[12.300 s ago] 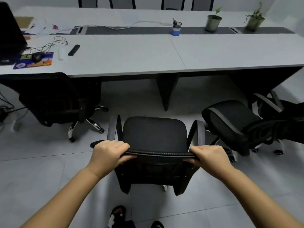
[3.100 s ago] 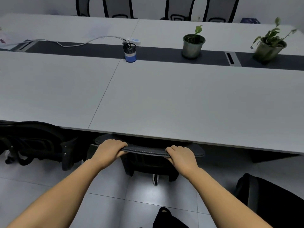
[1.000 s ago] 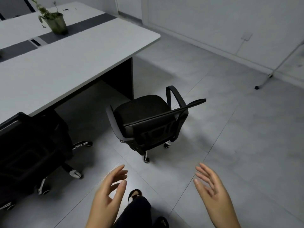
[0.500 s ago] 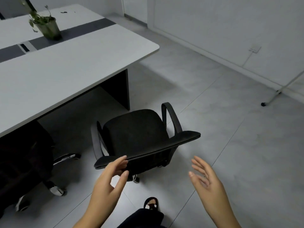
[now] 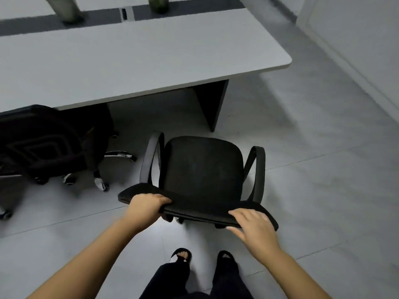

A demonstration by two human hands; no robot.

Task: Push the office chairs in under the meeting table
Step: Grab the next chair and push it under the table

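Spreading across the upper part of my view, the pale grey meeting table runs from the left edge to a rounded corner on the right, with a dark strip along its middle and one dark end panel under that corner. Beneath everything lies the light tiled floor, and a pale wall closes off the right side.

At the left, a second black chair is tucked partly under the table edge, its backrest facing me and its chrome legs and castors showing on the tiles.

Directly in front of me stands the black office chair with looped armrests. It sits out on the open floor, clear of the table, near the end panel, seat toward the table and backrest toward me.

My left hand grips the top edge of the backrest near its left end, fingers curled over it. My right hand rests on the top edge near its right end with the fingers nearly straight and spread, not wrapped round it.

At the far edge of the table stand two blurred plant pots. Below my arms are my two feet in dark sandals.
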